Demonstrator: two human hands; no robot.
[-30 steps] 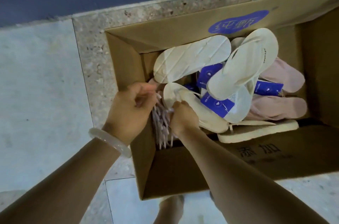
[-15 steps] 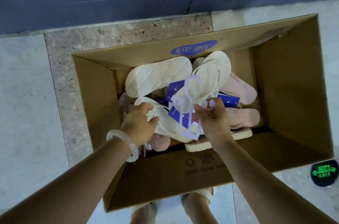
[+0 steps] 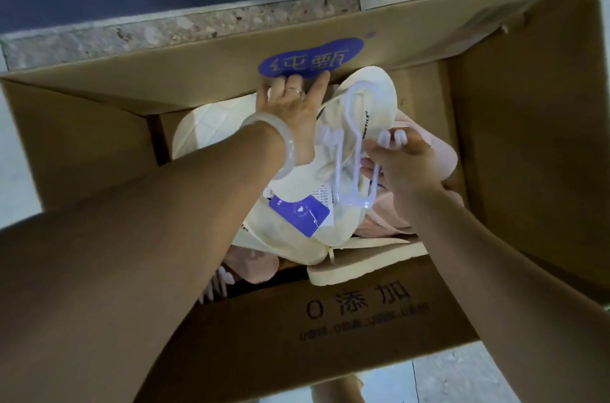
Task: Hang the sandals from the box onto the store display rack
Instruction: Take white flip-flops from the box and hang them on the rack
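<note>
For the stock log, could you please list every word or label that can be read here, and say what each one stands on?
"纯甄": blue oval logo on the brown cardboard box's far flap.
"0 添加": near flap; the smaller line beneath is too blurred to read.
Black lettering on the cream sandal: too small to read.
Blue paper tag: only a heart mark shows.

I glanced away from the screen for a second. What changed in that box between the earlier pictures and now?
The left hand left the near corner and reached across to the far flap, over a cream sandal. The right hand took a clear plastic hanger from the bundle and holds it above the sandals. The cardboard box and the pink sandals stayed put.
</note>
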